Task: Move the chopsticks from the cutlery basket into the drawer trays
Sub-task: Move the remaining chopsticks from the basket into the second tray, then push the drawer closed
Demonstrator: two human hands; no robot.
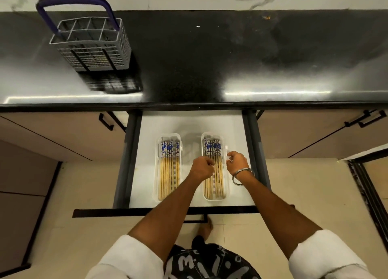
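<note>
Two white trays lie side by side in the open drawer (147,173). The left tray (156,173) holds several wooden chopsticks (168,169) with blue-and-white patterned tops. The right tray (225,192) holds several more of the same chopsticks (212,147). My left hand (201,167) rests over the right tray's left edge, fingers curled on the chopsticks there. My right hand (237,162), with a metal bangle on the wrist, is at that tray's right rim, fingers bent and touching it. The grey cutlery basket (94,45) with a blue handle stands on the counter at the far left; no chopsticks show in it.
The black glossy counter (210,58) runs across above the drawer. Closed cabinet doors with black handles (106,122) flank the drawer on both sides. The drawer's dark front edge (168,212) is near my body. Beige floor tiles lie below.
</note>
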